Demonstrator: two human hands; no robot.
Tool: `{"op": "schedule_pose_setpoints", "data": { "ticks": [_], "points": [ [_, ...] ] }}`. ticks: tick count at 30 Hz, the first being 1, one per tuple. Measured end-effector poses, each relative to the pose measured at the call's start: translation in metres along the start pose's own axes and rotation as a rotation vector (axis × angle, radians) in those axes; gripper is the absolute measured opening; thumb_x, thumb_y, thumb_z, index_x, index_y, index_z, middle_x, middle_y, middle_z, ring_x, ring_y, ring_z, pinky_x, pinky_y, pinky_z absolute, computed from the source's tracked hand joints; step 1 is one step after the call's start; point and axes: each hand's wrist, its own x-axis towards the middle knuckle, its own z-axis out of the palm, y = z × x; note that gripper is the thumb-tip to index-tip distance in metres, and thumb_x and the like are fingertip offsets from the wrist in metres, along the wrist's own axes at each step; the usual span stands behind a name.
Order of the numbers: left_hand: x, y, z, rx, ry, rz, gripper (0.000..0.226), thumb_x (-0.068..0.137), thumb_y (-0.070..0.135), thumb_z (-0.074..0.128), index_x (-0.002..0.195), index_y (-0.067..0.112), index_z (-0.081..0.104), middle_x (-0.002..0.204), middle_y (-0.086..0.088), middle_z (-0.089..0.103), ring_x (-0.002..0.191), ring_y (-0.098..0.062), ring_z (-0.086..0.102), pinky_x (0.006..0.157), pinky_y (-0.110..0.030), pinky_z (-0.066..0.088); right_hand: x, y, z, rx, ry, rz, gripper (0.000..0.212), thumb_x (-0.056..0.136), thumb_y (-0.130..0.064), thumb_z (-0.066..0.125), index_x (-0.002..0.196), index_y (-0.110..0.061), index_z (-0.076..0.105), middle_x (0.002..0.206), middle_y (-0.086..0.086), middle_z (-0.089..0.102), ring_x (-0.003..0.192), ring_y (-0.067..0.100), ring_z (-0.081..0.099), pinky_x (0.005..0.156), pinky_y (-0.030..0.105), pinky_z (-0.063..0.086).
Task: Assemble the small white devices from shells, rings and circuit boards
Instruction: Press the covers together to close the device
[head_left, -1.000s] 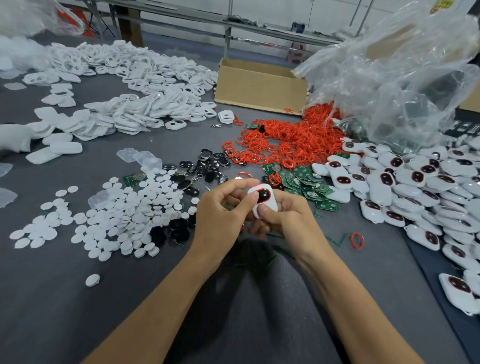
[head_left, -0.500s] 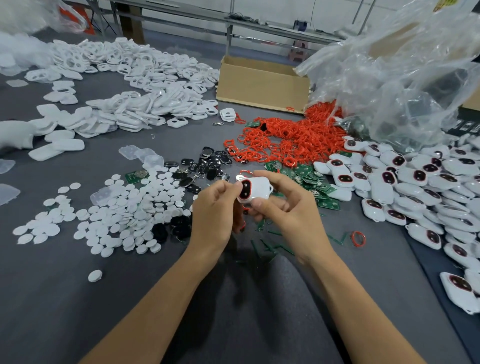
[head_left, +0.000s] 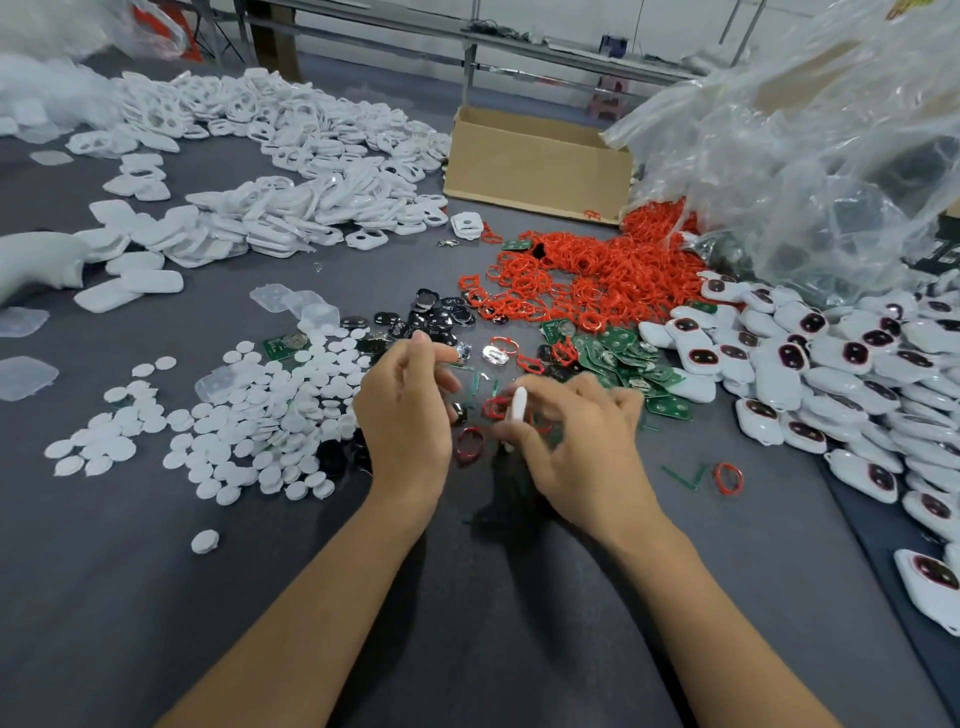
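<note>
A single wide-angle view comes from a camera worn on the person's head. It faces forward and tilts down onto a grey surface (head_left: 156, 597) that fills most of the frame. Both bare forearms enter from 6 o'clock. The left hand (head_left: 405, 415) and right hand (head_left: 582, 447) sit just below centre, near the lens, with a white device (head_left: 518, 408) in the right grip. A cardboard box (head_left: 535, 166) lies farther off at 12 o'clock, and a clear plastic bag (head_left: 831, 156) at 2 o'clock.
</note>
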Motion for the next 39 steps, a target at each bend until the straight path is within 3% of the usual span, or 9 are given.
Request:
{"op": "schedule_pose_setpoints", "data": {
  "ticks": [3,7,10,13,16,20,23,29,39],
  "points": [
    [0.0,0.001,-0.002,0.02,-0.008,0.0,0.039,0.101,0.027,0.045,0.07,0.022,0.068,0.055,0.005,0.058,0.049,-0.011,0.05,0.05,-0.027,0.036,0.0,-0.002,-0.006,0.13,0.218,-0.007,0.03,0.084,-0.048,0.058,0.109,-0.032,0.062,0.091,-0.009,0.064,0.091,0.011,0.053,0.086,0.028,0.02],
    [-0.003,0.002,-0.001,0.04,-0.027,-0.008,0.038,0.101,0.027,0.045,0.071,0.02,0.068,0.056,0.004,0.06,0.048,-0.01,0.051,0.048,-0.021,0.036,0.001,-0.001,-0.001,0.045,0.019,-0.02,0.025,0.087,-0.043,0.062,0.109,-0.032,0.06,0.096,-0.012,0.066,0.1,0.011,0.054,0.087,0.029,0.019],
    [-0.002,0.003,-0.001,0.03,-0.031,-0.018,0.038,0.101,0.028,0.046,0.071,0.019,0.068,0.055,0.004,0.06,0.05,-0.01,0.053,0.05,-0.021,0.039,0.002,-0.003,-0.005,0.192,0.18,-0.032,0.026,0.082,-0.048,0.062,0.104,-0.034,0.06,0.096,-0.015,0.067,0.095,0.003,0.058,0.091,0.028,0.021],
    [-0.003,0.003,0.0,0.01,-0.032,-0.021,0.038,0.101,0.027,0.045,0.072,0.017,0.068,0.056,0.002,0.06,0.048,-0.011,0.051,0.051,-0.024,0.038,0.002,-0.003,-0.002,0.149,0.034,-0.047,0.037,0.074,-0.066,0.059,0.09,-0.033,0.062,0.083,-0.015,0.069,0.091,0.001,0.058,0.096,0.03,0.021],
    [-0.002,0.003,0.001,0.006,-0.039,-0.012,0.039,0.101,0.027,0.045,0.071,0.018,0.068,0.057,0.002,0.06,0.052,-0.012,0.053,0.053,-0.028,0.041,0.001,-0.003,0.001,0.071,0.14,-0.117,0.043,0.073,-0.066,0.058,0.095,-0.03,0.066,0.085,-0.016,0.066,0.09,0.0,0.053,0.097,0.027,0.018],
    [-0.002,0.002,0.0,0.006,-0.028,-0.009,0.039,0.102,0.026,0.044,0.072,0.016,0.068,0.055,0.004,0.059,0.05,-0.011,0.052,0.053,-0.026,0.042,0.0,-0.002,0.004,0.044,0.051,-0.133,0.038,0.083,-0.065,0.045,0.079,-0.031,0.063,0.082,-0.014,0.062,0.094,-0.002,0.047,0.1,0.036,0.021],
    [-0.002,0.003,0.0,0.013,-0.03,-0.008,0.04,0.102,0.027,0.043,0.072,0.017,0.068,0.055,0.005,0.059,0.05,-0.01,0.053,0.051,-0.025,0.042,-0.001,0.0,0.004,0.02,0.111,-0.099,0.045,0.084,-0.064,0.043,0.096,-0.029,0.069,0.103,-0.01,0.061,0.111,0.008,0.048,0.098,0.031,0.02],
    [-0.002,0.002,0.0,0.013,-0.036,-0.009,0.04,0.102,0.027,0.043,0.071,0.018,0.067,0.055,0.005,0.06,0.049,-0.01,0.052,0.05,-0.023,0.041,-0.001,-0.001,0.005,0.02,0.083,-0.114,0.043,0.087,-0.054,0.045,0.106,-0.023,0.067,0.109,-0.008,0.062,0.114,0.007,0.046,0.097,0.032,0.017],
    [-0.003,0.002,0.001,0.013,-0.036,0.0,0.041,0.102,0.026,0.044,0.069,0.019,0.066,0.053,0.006,0.059,0.047,-0.009,0.052,0.051,-0.024,0.042,-0.003,-0.002,0.006,0.042,-0.045,-0.115,0.034,0.091,-0.049,0.043,0.098,-0.023,0.063,0.109,-0.013,0.062,0.114,0.005,0.049,0.106,0.037,0.015]
  ]
}}
